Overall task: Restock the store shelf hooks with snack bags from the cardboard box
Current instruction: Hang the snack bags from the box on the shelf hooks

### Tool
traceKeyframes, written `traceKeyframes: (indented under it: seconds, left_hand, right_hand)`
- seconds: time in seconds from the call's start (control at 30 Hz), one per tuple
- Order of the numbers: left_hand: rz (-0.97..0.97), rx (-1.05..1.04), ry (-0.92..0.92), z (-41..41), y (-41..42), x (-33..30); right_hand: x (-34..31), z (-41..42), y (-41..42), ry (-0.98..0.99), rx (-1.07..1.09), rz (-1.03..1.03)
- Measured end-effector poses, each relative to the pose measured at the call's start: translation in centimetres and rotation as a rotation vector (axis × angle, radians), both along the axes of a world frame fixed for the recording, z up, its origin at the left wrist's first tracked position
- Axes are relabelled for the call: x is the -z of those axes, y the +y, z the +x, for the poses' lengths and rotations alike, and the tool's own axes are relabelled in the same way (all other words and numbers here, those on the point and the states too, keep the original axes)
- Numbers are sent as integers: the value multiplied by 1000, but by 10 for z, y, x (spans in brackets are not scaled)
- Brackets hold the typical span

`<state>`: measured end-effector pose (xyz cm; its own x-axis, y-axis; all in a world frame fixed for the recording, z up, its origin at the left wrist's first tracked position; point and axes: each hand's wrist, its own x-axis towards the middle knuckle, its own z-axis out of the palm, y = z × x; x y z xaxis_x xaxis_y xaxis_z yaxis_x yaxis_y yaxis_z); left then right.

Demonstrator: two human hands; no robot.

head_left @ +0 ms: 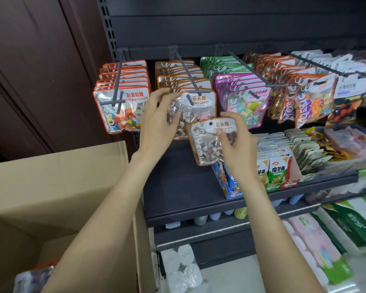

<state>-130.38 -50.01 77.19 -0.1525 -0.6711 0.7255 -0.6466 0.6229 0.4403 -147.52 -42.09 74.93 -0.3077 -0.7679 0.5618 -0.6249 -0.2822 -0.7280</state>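
My right hand (pixel 236 142) pinches a loose stone candy bag (pixel 207 144) with an orange rim, tilted just below the row of stone candy bags (pixel 195 104) hanging on the second hook (pixel 187 75). My left hand (pixel 160 121) holds the left edge of the front hanging bag, thumb up near its top corner. The cardboard box (pixel 57 187) stands open at the lower left, with a few bags showing at its bottom (pixel 33 280).
Colour beans candy bags (pixel 120 111) hang on the left hook, pink-rimmed bags (pixel 246 102) and more packs on hooks to the right. A dark shelf (pixel 182 193) below carries boxed snacks (pixel 277 172). Lower shelves hold tissue packs (pixel 317 246).
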Motion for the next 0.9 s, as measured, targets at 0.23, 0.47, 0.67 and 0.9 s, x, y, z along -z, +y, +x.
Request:
traceKeyframes:
  seconds: [0.23, 0.47, 0.67, 0.9]
  left_hand:
    - [-127, 85, 122, 10, 41, 23]
    - [421, 521, 537, 8, 73, 4]
    - [343, 381, 455, 6, 58, 0]
    - [383, 223, 351, 3, 32, 5]
  right_hand:
    - [-1, 1, 29, -139, -2, -88]
    - [-31, 16, 24, -235, -268, -199]
    - [-29, 24, -13, -218, -245, -162]
    - [-24, 28, -37, -155, -135, -132]
